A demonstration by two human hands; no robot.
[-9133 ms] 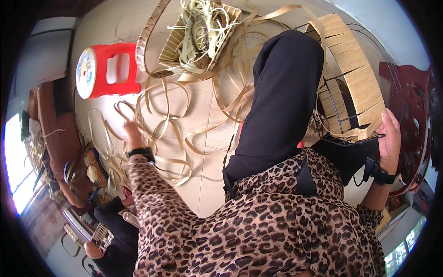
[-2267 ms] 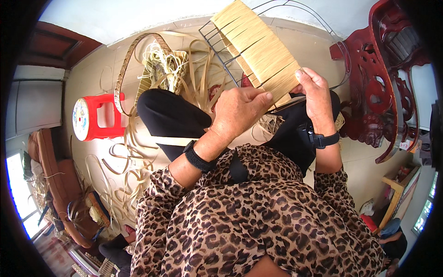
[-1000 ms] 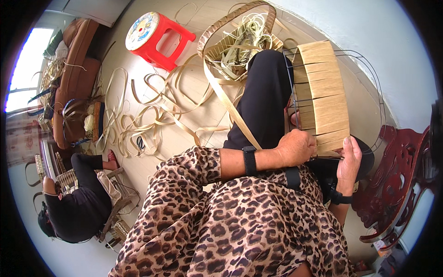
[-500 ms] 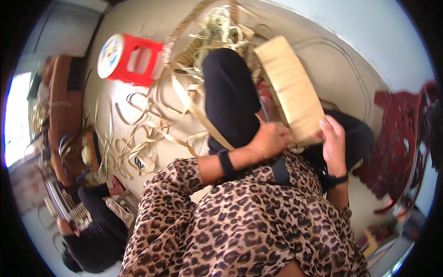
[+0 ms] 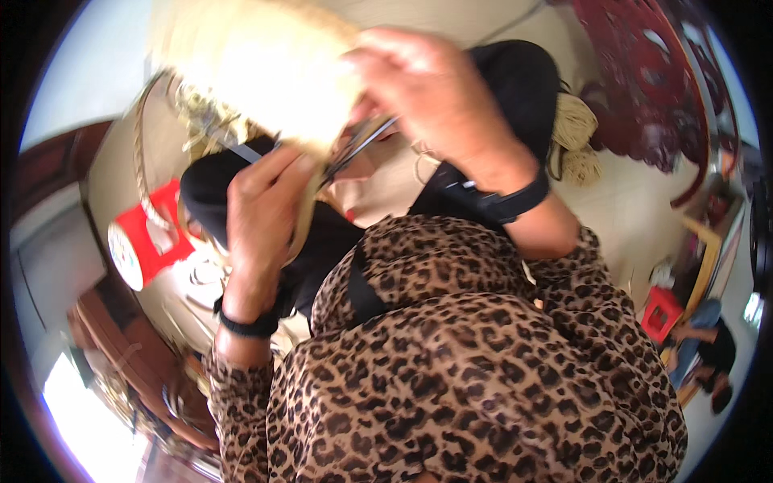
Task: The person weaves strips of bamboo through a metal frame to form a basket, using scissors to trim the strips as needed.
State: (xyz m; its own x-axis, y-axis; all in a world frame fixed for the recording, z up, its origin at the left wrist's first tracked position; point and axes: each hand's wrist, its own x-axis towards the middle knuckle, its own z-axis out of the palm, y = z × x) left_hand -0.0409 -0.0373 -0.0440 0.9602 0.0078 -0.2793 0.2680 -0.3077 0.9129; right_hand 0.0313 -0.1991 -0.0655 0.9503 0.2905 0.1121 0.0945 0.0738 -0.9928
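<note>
A pale straw-coloured panel (image 5: 258, 68), overexposed and smeared by motion, is raised in front of me at the top of the view. My left hand (image 5: 266, 201) is closed on its lower edge, and a narrow strip hangs down beside that wrist. At the panel's right side my right hand (image 5: 439, 101) has its fingers bent around the edge, somewhat blurred. Between the two hands, under the panel, lies a slim dark metal tool (image 5: 362, 145); which hand holds it I cannot tell. My black-trousered knees are spread below.
A red stool (image 5: 165, 229) with a pale top lies tipped at the left, by a braided handle (image 5: 141, 153) and loose straw strips (image 5: 205, 117). Balls of cord (image 5: 576, 121) sit beside carved dark-red furniture (image 5: 636, 80). Another person (image 5: 715, 346) is far right, near a small red stool (image 5: 663, 314).
My view has swung round. The panel has come up and to the left, closer to me, and is tilted differently. Both hands have risen with it and remain on it.
</note>
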